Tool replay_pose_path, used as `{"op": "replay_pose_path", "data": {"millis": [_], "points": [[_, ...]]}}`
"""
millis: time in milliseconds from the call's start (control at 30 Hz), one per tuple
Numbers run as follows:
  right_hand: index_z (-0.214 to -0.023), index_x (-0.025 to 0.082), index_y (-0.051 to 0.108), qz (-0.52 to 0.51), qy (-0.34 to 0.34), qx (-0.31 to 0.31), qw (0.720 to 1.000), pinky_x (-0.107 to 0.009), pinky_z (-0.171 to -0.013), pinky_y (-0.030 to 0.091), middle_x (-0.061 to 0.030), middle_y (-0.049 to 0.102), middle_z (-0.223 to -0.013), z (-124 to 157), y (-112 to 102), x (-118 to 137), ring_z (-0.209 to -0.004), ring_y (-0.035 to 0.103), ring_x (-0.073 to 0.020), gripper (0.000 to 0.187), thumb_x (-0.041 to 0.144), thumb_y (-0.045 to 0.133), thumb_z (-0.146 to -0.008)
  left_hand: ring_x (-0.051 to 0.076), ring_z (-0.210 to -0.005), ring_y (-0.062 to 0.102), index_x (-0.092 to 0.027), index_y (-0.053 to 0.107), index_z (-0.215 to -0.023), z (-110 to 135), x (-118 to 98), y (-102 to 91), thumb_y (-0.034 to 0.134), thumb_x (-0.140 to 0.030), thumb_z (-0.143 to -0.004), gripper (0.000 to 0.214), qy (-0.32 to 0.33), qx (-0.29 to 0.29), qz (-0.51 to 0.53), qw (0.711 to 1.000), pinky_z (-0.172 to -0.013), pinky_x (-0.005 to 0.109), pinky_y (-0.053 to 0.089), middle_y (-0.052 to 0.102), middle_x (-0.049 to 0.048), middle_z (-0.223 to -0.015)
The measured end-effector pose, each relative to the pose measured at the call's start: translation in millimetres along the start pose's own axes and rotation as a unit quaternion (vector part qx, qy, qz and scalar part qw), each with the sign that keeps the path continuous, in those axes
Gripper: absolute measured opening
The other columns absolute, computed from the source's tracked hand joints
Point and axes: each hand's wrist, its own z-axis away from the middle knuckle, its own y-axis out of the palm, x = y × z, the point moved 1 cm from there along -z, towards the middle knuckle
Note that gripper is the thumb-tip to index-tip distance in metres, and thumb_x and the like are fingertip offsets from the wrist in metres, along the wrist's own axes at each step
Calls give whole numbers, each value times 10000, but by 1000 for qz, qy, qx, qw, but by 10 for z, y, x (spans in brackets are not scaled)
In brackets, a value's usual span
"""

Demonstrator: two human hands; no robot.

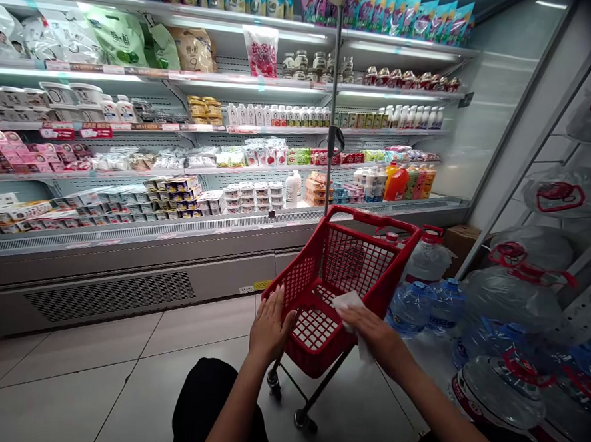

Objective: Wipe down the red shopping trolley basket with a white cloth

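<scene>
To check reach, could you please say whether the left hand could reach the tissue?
Probably yes: only the open basket separates the left hand from the tissue the right hand holds.

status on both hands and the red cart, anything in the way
Left hand on red cart, left side. Right hand holding white tissue at its right side. Water bottles beside it, blocking neither hand.

The cart (pixel 311 362) was bright red, latticed with square holes, and the wipe (pixel 346 302) white. I saw grey floor tiles (pixel 165 386) crossed by dark lines, black trousers (pixel 208 402), blue-tinted bottles (pixel 413 308), an orange jug (pixel 398 184) and a pale green pouch (pixel 114 36).
</scene>
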Motion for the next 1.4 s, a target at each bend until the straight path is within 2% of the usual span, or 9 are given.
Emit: {"op": "replay_pose_path", "data": {"millis": [67,200,300,500,667,833,1033,1167,1400], "points": [[-1566,297,482,6,23,-15,1000,-443,-1174,519,-30,638,-1496,-48,69,-5,-1417,566,-185,563,83,400,-1052,257,-1596,298,-196,168,-1699,-25,-181,11,254,-581,-1105,713,-12,3,20,1000,-1308,512,259,313,100,-1723],[-1594,250,447,-2,-27,-8,1000,-480,-1211,476,-66,642,-1489,-151,304,329,-1407,576,-201,564,125,466,-1044,243,-1609,265,-233,39,-1711,36,-738,93,299,-606,-1090,770,67,1,85,994,-1300,474,280,250,85,-1747],[-1625,248,393,-7,-50,0,999,-442,-1194,494,-73,625,-1508,-167,360,445,-1413,568,-190,618,114,475,-1027,265,-1620,226,-278,-6,-1709,103,-941,135,359,-641,-1066,823,73,-1,85,994,-1291,492,287,201,78,-1761],[-1663,324,306,110,48,6,993,-503,-1271,370,-22,400,-1686,146,-149,-317,-1567,349,-218,840,-34,380,-906,287,-1613,248,-288,-24,-1703,78,-705,42,343,-659,-1061,827,39,34,27,998,-1260,555,317,221,79,-1756],[-1653,365,322,219,119,-19,968,-563,-1274,324,-13,300,-1734,450,-655,-897,-1595,285,-281,779,33,413,-954,272,-1602,279,-333,-4,-1698,5,-570,-3,331,-613,-1080,756,27,33,-18,999,-1236,555,351,274,58,-1742],[-1676,297,273,198,98,-16,975,-519,-1294,295,-13,459,-1655,356,-466,-557,-1555,368,-237,754,42,379,-974,307,-1593,300,-356,219,-1684,-28,-742,125,357,-616,-1073,678,31,-5,-65,997,-1233,617,339,292,65,-1734],[-1678,288,258,154,34,14,987,-438,-1291,300,1,509,-1620,151,-169,-69,-1478,482,-174,790,12,372,-947,246,-1531,428,-317,300,-1666,-42,-1067,207,397,-506,-1099,606,154,-37,-47,986,-1244,470,402,408,34,-1684],[-1691,322,190,192,40,25,980,-455,-1306,248,30,466,-1642,249,-491,-266,-1508,448,-172,871,-32,338,-909,257,-1475,510,-365,265,-1670,-69,-988,177,414,-460,-1106,591,138,-20,-31,990,-1149,454,516,439,19,-1662],[-1693,324,193,292,165,-44,941,-545,-1303,217,-5,429,-1666,631,-1230,-927,-1537,408,-244,765,68,336,-986,254,-1470,515,-386,211,-1679,-113,-866,138,422,-482,-1101,623,123,-22,-22,992,-1096,407,557,448,21,-1660]]}}
